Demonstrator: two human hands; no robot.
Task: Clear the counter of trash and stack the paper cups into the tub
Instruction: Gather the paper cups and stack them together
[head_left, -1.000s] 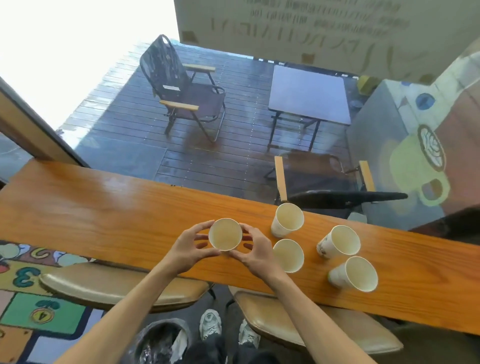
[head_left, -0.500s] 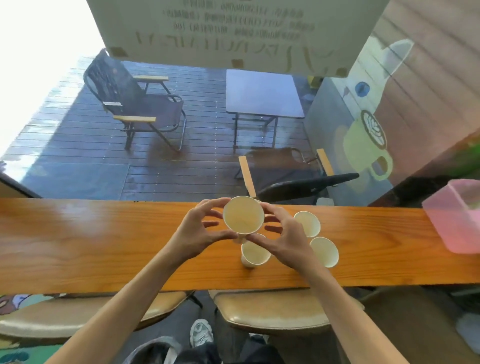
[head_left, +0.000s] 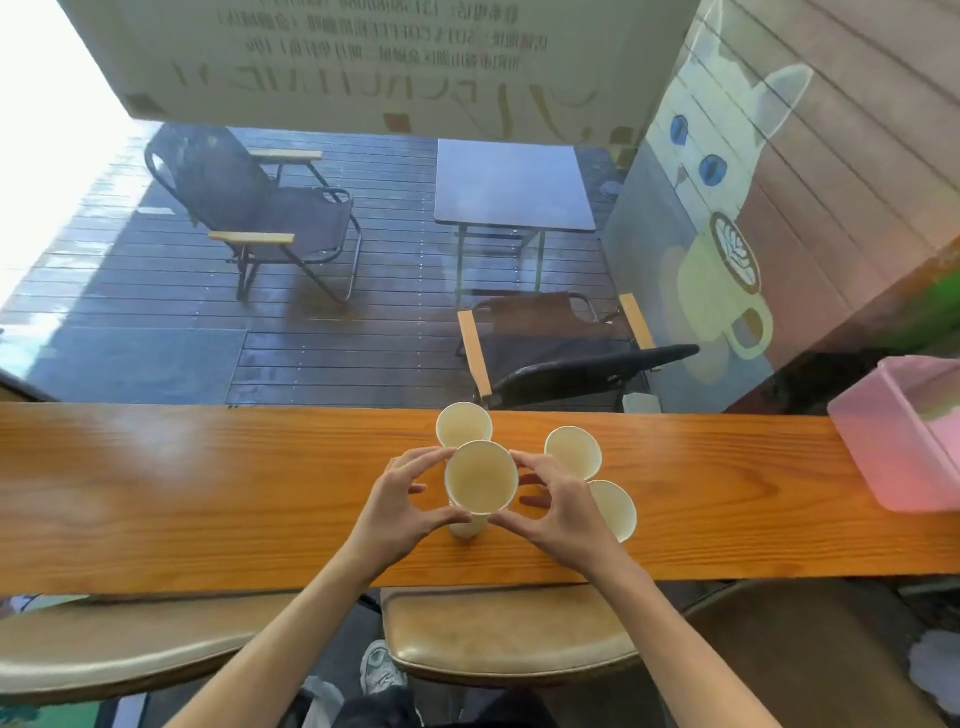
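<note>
Cream paper cup (head_left: 481, 482), grasped by left hand (head_left: 397, 512) and right hand (head_left: 563, 512), sits above another cup (head_left: 467, 526) below the grip; next, press it down straight to nest.

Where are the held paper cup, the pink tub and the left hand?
Held paper cup (head_left: 481, 478), head view, on its inner base.
Pink tub (head_left: 883, 447), head view, on its near wall.
Left hand (head_left: 402, 506), head view, on its back.

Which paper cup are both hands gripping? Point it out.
The middle cup, raised between the left hand and right hand, over another cup on the counter. The three others stand untouched.
</note>
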